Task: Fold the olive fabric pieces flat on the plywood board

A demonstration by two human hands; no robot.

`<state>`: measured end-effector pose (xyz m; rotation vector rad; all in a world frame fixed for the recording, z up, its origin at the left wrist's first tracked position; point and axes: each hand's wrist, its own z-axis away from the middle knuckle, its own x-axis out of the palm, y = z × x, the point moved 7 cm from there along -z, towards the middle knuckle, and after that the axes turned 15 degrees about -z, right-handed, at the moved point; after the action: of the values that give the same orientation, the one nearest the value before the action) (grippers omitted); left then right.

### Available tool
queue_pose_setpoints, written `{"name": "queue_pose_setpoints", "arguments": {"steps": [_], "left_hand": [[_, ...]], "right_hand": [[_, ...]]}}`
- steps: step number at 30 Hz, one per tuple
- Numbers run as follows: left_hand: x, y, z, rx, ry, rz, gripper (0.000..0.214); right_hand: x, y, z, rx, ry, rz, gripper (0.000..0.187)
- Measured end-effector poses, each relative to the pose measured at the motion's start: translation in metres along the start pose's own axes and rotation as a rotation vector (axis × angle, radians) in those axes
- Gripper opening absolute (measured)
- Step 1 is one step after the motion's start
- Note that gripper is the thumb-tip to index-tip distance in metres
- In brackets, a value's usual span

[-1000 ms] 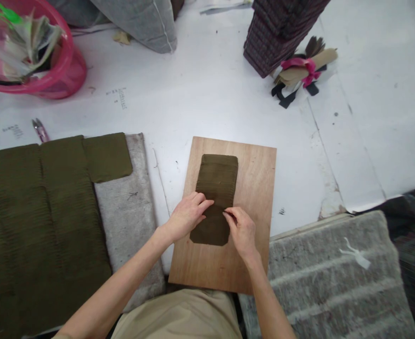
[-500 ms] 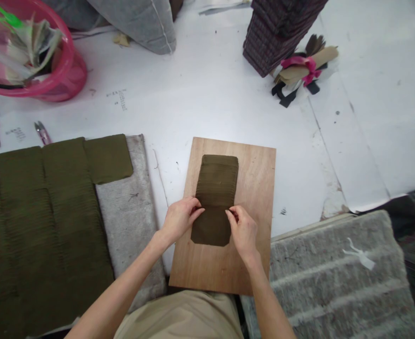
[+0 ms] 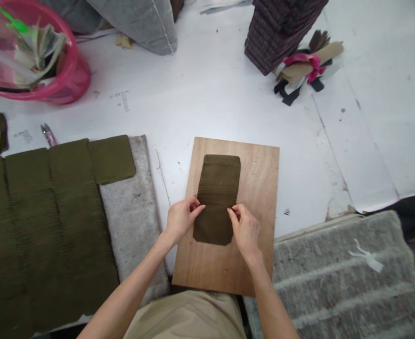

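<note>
A fanned stack of dark olive fabric pieces lies on a wooden board in front of me. The lowest piece, a fabric piece with cut corners, is nearest my body. My left hand pinches the left edge of this piece between thumb and fingers. On the opposite edge, my right hand pinches it at about the same height. Both hands are closed, and the fingertips partly cover the fabric edges.
Rows of overlapping olive pieces cover a grey felt mat at left. Behind them are thread snips and a pink bucket. A dark stack and a tied scrap bundle stand far right. Grey cloth lies near right.
The view has shifted slightly, so most things sit a little further right. Both hands stay at the same fabric edges, with hardly any movement.
</note>
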<state>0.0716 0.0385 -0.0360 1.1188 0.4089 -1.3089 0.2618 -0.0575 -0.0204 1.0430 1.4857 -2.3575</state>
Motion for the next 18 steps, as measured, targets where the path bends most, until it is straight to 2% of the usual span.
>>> {"name": "queue_pose_setpoints", "arguments": {"steps": [5,18], "left_hand": [[0.0004,-0.0003,-0.0002,-0.006,-0.012,0.017,0.02],[0.0023,-0.0015,-0.0008,-0.004,-0.015,0.001,0.025]], "right_hand": [[0.0002,0.0001,-0.001,0.002,0.01,0.032,0.036],[-0.0036,-0.0036,0.0001,0.045,-0.01,-0.025,0.022]]}}
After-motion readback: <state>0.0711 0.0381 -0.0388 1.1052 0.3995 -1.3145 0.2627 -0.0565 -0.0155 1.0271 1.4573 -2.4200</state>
